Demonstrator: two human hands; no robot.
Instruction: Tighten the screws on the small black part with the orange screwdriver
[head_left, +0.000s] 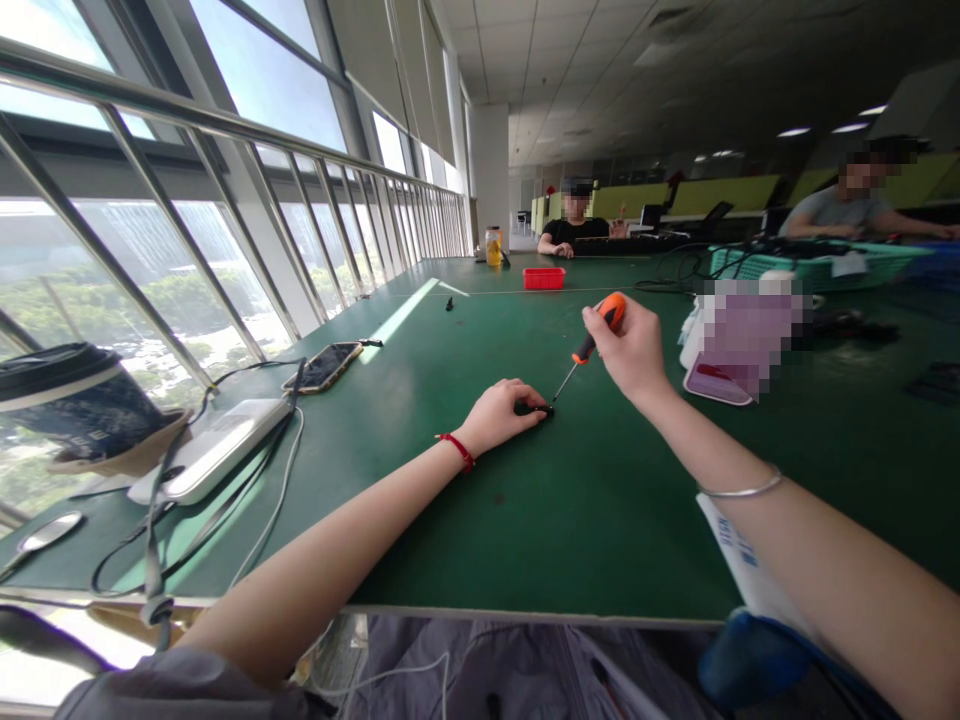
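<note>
My right hand (634,345) is closed round the orange and black handle of a screwdriver (584,350). The thin metal shaft slants down to the left, and its tip is at or just above a small black part (547,409); whether they touch I cannot tell. My left hand (504,415) rests on the green table (465,540), thumb and fingers pinching that black part against the surface. Most of the part is hidden by the fingers, so its kind does not show.
Left are a phone (326,368), a white power bank (214,455), cables, a lidded cup (75,400) and a spoon (51,532). Ahead lie a small black piece (449,304) and a red tray (544,279). A teal basket (810,268) stands right. Two people sit farther off.
</note>
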